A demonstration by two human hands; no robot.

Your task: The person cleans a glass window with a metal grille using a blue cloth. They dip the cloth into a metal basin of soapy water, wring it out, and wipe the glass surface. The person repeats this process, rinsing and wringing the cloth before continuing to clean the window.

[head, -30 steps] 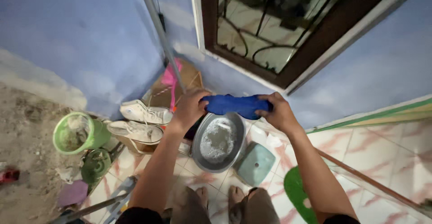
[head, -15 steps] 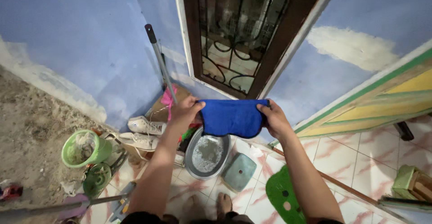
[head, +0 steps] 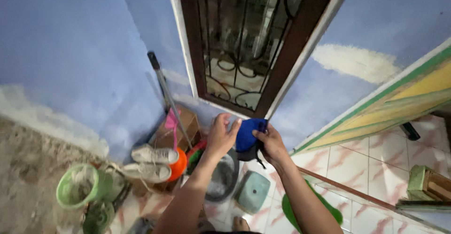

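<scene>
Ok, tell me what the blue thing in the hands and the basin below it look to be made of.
Blue cloth: soft fabric, matte, probably woven or knit; it bunches and folds between the left hand and right hand. Basin: likely metal; grey, with a dull sheen along its thin rim.

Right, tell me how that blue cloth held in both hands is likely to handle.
The blue cloth probably handles floppy: it bunches between the left hand and right hand, with a dark end dangling. It looks light, pinched by fingers alone. Possibly wet, being held above the metal basin.
</scene>
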